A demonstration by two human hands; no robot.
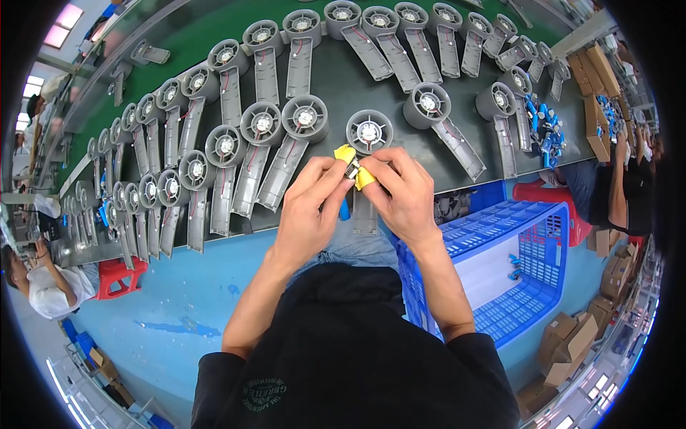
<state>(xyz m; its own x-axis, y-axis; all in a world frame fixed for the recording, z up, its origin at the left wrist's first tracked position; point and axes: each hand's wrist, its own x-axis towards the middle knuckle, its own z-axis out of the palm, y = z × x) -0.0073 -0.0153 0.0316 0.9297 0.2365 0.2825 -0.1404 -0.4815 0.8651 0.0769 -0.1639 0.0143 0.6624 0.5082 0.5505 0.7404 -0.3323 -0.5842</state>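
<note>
Over the table's near edge, my left hand and my right hand meet in a closed pinch. Between their fingertips is a small dark electronic part with pale contacts, and pieces of yellow tape stick out around it. A bit of something blue shows below my left fingertips; most of it is hidden. Directly beyond my hands lies a grey fan housing with a round fan end. Its handle passes under my fingers, partly covered.
Many similar grey fan housings lie in curved rows on the dark table. Blue cylindrical parts are heaped at the right. A blue plastic crate stands by my right forearm. Red stools and other people are at both sides.
</note>
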